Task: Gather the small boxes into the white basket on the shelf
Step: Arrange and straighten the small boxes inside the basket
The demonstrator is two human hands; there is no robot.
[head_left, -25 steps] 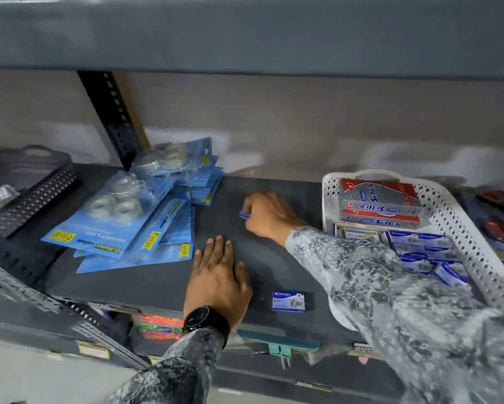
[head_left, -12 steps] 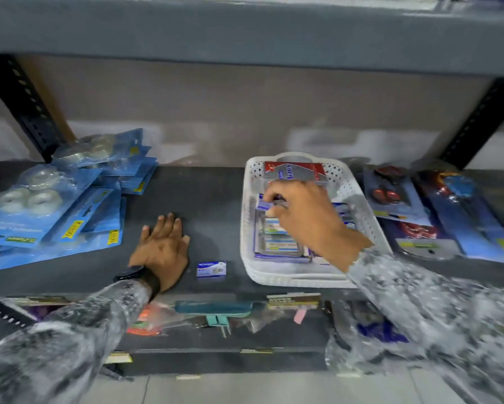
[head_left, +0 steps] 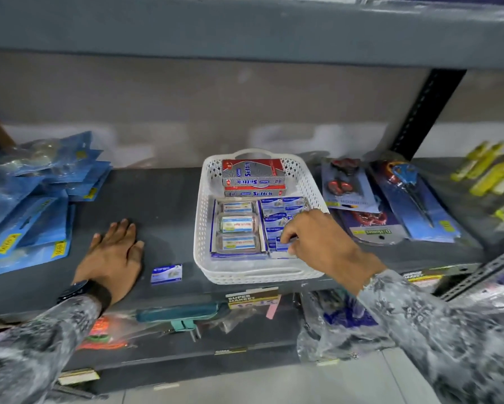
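We reach into the basket [head_left: 207,182] while one box [head_left: 166,274] lies outside it on the shelf [head_left: 163,199].

From the left we see blue packs [head_left: 32,217], then our left hand [head_left: 115,258] flat on the shelf, fingers straight and spread a little. Just right of it lies the lone box, near the basket's front corner but apart from it. Inside the basket are red cartons [head_left: 252,170] at the back and small boxes [head_left: 282,205] in front. Our right hand [head_left: 317,243] pinches a small box at the front right. Scissors packs [head_left: 414,199] lie beyond.
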